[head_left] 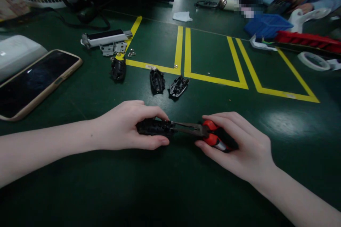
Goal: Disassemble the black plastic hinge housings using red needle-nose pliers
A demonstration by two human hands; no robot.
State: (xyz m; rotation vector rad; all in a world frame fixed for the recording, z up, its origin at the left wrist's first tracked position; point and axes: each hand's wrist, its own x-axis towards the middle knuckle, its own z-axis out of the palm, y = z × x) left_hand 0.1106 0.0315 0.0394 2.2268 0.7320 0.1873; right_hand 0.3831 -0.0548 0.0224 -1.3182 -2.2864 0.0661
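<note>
My left hand (128, 126) is closed around a black plastic part (154, 127) lying on the green table (160, 184). My right hand (237, 142) grips the red handles of needle-nose pliers (210, 134). The dark jaws of the pliers point left and reach into the end of the black part. Both hands rest low on the table, close together.
Three more black plastic parts (157, 81) lie beyond the hands near yellow floor-tape lines (183, 51). A phone (34, 81) lies at left, a metal hinge piece with brackets and washers (106, 38) behind. Another person's hands, a blue bin (266, 25) and tape roll (314, 60) are far right.
</note>
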